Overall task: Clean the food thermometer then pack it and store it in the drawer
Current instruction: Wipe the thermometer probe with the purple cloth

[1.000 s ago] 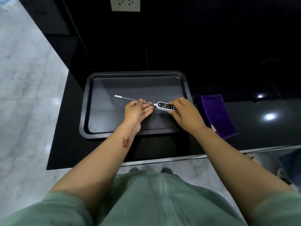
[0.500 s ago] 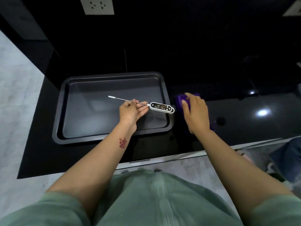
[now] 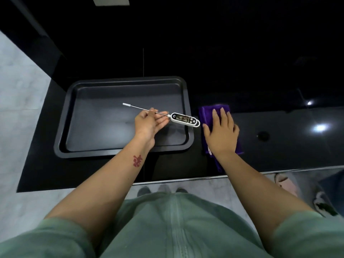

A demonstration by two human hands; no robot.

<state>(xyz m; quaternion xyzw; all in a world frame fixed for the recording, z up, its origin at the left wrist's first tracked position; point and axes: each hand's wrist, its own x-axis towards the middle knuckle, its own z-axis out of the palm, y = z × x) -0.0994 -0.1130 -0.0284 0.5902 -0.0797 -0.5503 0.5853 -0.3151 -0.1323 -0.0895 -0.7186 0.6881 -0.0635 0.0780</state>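
Item: food thermometer (image 3: 185,119), white body with display, thin metal probe with a white-capped tip. Location: over the dark baking tray (image 3: 119,154), body above its right rim. Your left hand (image 3: 149,122) pinches the probe near the body, fingers (image 3: 159,122) closed on it. Item: purple cloth (image 3: 206,112), on the black counter (image 3: 288,146) just beside the tray. Your right hand (image 3: 221,133) lies flat on it, fingers apart.
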